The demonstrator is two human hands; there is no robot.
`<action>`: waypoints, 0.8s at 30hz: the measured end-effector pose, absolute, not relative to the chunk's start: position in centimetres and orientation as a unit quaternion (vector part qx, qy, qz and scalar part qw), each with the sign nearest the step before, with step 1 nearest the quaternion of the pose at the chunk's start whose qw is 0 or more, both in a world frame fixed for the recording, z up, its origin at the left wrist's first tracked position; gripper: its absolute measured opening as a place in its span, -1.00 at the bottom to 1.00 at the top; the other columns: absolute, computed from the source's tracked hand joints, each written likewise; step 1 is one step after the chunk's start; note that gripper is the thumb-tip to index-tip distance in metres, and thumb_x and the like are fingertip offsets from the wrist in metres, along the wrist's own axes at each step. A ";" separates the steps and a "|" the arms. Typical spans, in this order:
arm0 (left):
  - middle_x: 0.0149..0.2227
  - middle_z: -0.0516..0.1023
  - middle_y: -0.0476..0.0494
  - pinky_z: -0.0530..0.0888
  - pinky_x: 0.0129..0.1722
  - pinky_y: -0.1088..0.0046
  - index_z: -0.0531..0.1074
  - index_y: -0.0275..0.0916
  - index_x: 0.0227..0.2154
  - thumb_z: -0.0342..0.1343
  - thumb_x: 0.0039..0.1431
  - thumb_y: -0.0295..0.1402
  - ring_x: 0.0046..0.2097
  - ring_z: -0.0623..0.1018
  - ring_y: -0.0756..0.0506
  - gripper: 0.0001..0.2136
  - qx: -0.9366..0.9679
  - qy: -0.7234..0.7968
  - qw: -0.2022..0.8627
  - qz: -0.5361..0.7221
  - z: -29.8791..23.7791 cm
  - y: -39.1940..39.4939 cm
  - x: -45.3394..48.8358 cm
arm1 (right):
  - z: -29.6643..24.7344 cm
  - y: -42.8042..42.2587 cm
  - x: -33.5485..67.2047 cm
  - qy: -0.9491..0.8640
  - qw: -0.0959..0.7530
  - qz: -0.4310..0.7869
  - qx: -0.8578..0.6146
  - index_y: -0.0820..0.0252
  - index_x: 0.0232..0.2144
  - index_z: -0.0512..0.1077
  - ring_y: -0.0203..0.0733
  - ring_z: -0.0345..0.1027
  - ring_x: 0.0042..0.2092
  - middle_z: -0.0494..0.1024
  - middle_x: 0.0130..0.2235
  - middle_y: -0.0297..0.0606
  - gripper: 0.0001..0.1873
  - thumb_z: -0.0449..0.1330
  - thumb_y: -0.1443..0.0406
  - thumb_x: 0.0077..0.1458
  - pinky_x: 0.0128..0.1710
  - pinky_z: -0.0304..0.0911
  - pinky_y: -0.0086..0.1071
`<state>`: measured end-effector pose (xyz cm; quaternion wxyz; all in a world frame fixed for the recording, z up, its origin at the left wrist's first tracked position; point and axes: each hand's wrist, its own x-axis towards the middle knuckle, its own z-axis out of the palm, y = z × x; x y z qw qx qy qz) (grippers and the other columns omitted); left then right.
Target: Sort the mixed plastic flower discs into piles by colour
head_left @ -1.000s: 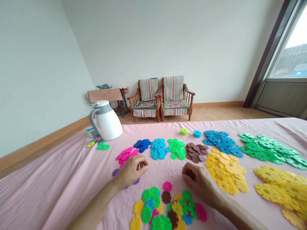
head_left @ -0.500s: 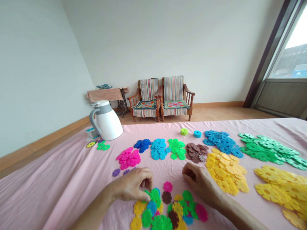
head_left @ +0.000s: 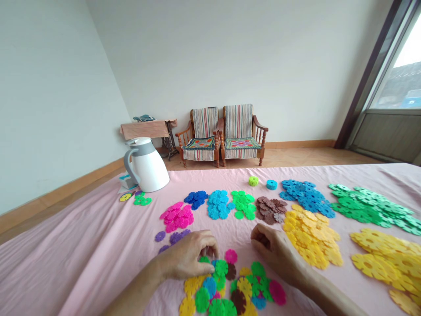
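Observation:
My left hand [head_left: 194,252] is over the near mixed pile, thumb and fingers bent in around a green flower-shaped disc [head_left: 204,260]. More green discs [head_left: 221,267] lie at its fingertips, with a blue disc [head_left: 209,286] and yellow discs [head_left: 194,285] below the thumb. My right hand [head_left: 271,245] rests on the cloth, curled loosely closed, with nothing visible in it. Between the hands are a pink disc [head_left: 231,256] and a brown disc [head_left: 231,271]. The rest of the mixed pile, with a larger pink disc [head_left: 277,292], spreads left of my right forearm.
Sorted piles of pink [head_left: 177,217], light blue [head_left: 218,204], brown [head_left: 270,210] and yellow discs [head_left: 311,237] lie beyond my hands on the pink cloth [head_left: 82,263]. Purple discs [head_left: 179,236] are beside my left wrist. A white jug [head_left: 149,169] stands at the far left.
My left hand has shifted right and a little up, and the green discs by its fingertips have moved right, partly over the brown disc. My right hand has stayed almost still.

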<state>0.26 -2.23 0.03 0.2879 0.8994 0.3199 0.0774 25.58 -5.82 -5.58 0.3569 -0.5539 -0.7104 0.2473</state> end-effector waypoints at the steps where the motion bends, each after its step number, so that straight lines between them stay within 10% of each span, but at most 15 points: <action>1: -0.35 0.43 0.03 0.33 -0.36 0.57 0.47 -0.18 -0.31 0.27 -0.15 -0.49 -0.34 0.42 0.01 -0.74 0.899 0.319 0.290 0.080 0.0 -2.3 0.4 | -5.6 -5.8 25.6 -0.710 0.356 0.248 -0.555 0.17 -0.52 0.24 -0.35 0.13 -0.53 0.24 -0.59 -0.47 -0.90 0.02 0.41 0.00 -0.53 -0.02 -0.47; 24: -0.47 0.44 -0.02 0.33 -0.41 0.56 0.43 -0.27 -0.52 0.05 0.01 -0.52 -0.41 0.44 0.02 -0.91 0.873 0.364 0.255 0.202 -0.5 -3.8 2.7 | -4.9 -6.2 25.5 -0.715 0.343 0.268 -0.547 0.17 -0.50 0.27 -0.36 0.14 -0.53 0.29 -0.58 -0.45 -0.89 0.02 0.35 0.06 -0.54 0.01 -0.46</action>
